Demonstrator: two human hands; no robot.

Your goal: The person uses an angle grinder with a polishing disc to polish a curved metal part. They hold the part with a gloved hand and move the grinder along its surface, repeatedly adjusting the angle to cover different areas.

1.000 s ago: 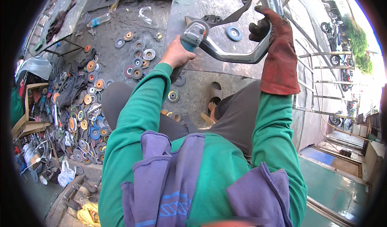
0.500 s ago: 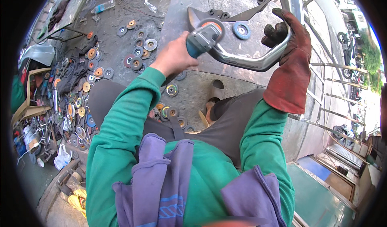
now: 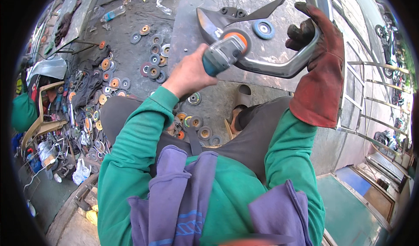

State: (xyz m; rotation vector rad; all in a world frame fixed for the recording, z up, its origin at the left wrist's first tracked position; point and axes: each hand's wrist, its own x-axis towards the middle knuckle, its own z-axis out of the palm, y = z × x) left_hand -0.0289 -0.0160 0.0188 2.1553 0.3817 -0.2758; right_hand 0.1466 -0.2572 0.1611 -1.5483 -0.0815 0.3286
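Note:
My bare left hand (image 3: 187, 74) is closed around the body of an angle grinder (image 3: 219, 57), grey and teal. Its round disc (image 3: 239, 39), with an orange centre, lies at the left end of a shiny bent metal tube frame (image 3: 273, 69); whether it touches the metal I cannot tell. A dark bracket plate (image 3: 208, 25) joins the frame on the far left. My right hand (image 3: 322, 64), in a red leather glove with blackened fingers, grips the right side of the tube. A blue abrasive disc (image 3: 263, 29) rests on the board inside the frame.
The frame lies over a scuffed grey board (image 3: 187, 40). Several used discs (image 3: 153, 71) are scattered on the ground to the left, beside a heap of tools and discs (image 3: 89, 115). A plastic bottle (image 3: 113, 13) lies farther off. Metal railings (image 3: 371, 88) stand on the right.
The grinder has moved slightly nearer to me and to the right along the frame. My right hand keeps its grip on the tube. The whole view has shifted a little.

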